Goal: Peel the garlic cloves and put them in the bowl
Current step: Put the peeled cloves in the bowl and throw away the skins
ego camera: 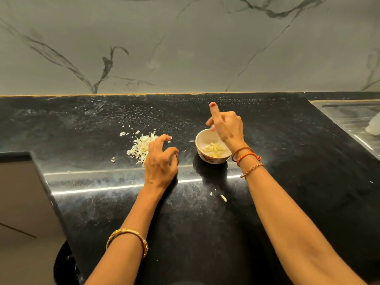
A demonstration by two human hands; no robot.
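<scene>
A small white bowl stands on the black counter and holds several peeled garlic cloves. My right hand hovers over the bowl's far rim, forefinger pointing up, the other fingers curled; whether it pinches anything is hidden. To the left of the bowl my left hand rests on the counter with fingers loosely curled and nothing in them. Just beyond my left hand lies a pile of garlic skins.
Loose bits of skin lie on the counter near its front. A grey flat panel stands at the left edge. A steel sink sits at the far right. A marbled wall runs behind the counter.
</scene>
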